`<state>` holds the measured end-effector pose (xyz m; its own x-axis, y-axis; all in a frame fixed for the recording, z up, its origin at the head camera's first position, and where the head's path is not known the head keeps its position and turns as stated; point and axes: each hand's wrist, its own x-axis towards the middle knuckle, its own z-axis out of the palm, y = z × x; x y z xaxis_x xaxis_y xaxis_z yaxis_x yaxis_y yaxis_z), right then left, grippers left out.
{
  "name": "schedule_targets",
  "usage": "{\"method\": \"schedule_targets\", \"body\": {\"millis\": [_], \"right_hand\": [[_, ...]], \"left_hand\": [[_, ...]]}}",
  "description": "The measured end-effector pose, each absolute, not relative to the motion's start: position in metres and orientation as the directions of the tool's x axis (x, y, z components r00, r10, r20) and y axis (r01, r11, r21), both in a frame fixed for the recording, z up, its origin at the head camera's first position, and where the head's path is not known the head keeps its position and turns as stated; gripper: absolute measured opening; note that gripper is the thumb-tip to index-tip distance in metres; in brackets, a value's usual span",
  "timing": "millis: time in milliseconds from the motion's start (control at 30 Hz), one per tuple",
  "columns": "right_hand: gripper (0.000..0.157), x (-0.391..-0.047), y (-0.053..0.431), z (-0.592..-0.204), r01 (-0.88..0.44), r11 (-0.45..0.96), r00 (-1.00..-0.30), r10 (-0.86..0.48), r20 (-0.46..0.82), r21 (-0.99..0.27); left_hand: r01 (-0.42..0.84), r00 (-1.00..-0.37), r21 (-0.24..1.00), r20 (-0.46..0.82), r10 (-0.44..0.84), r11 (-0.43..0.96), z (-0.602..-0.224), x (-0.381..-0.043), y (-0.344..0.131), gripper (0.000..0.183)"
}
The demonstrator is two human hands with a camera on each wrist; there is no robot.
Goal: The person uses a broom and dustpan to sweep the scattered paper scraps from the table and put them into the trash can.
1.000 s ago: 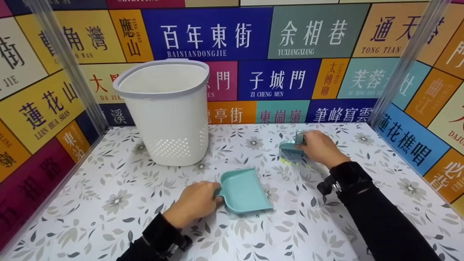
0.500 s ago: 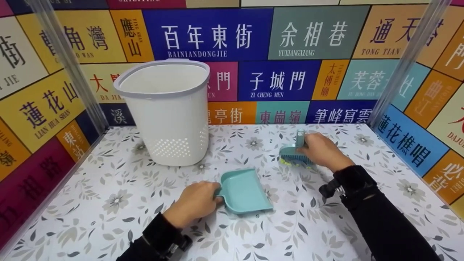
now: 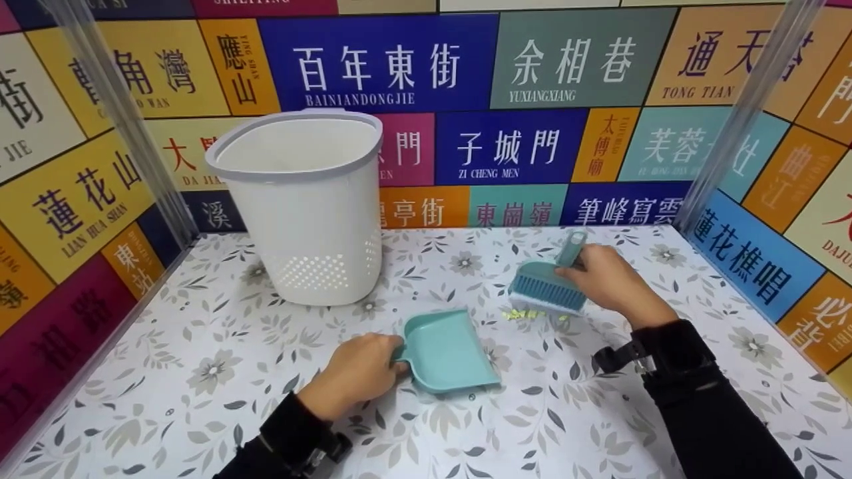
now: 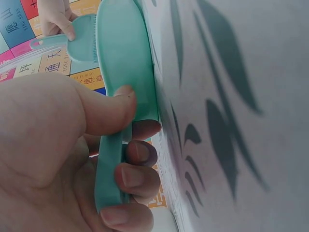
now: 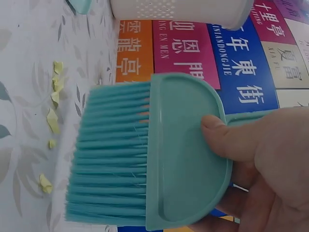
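Ideally, right hand (image 3: 609,283), gripping brush (image 3: 546,283), should coax yellow scraps (image 3: 522,314) over in short low strokes; left hand (image 3: 356,372), grasping dustpan (image 3: 447,352) by handle, should press lip flat.

A multicoloured back wall (image 3: 532,143), printed in rectangular blocks with white, red and dark Chinese characters, rises behind a white surface (image 3: 133,372) patterned with grey leaves and flowers; matching side walls (image 3: 752,259) meet it behind transparent corner strips (image 3: 739,126).
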<state>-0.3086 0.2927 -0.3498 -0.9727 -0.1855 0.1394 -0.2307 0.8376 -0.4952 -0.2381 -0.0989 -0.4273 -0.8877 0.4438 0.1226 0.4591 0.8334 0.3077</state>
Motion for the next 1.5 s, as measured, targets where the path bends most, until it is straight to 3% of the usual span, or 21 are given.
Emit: {"method": "schedule_targets", "body": {"millis": [400, 667, 1200, 1500], "right_hand": [[0.023, -0.303, 0.301, -0.352, -0.188, 0.883, -0.975, -0.114, 0.192, -0.429], [0.035, -0.299, 0.294, -0.352, -0.180, 0.906, -0.981, -0.137, 0.137, -0.382], [0.018, -0.284, 0.269, -0.345, -0.177, 0.891, -0.984, -0.169, 0.057, -0.417], [0.015, -0.279, 0.263, -0.338, -0.242, 0.844, -0.970, -0.223, 0.098, -0.479]], "left_hand": [[0.456, -0.889, 0.310, 0.118, 0.443, 0.834, -0.426, -0.237, -0.100, 0.023], [0.449, -0.893, 0.313, 0.112, 0.437, 0.837, -0.422, -0.236, -0.099, 0.021], [0.436, -0.898, 0.323, 0.099, 0.428, 0.840, -0.425, -0.238, -0.097, 0.022], [0.427, -0.901, 0.329, 0.083, 0.425, 0.842, -0.425, -0.239, -0.096, 0.021]]}}
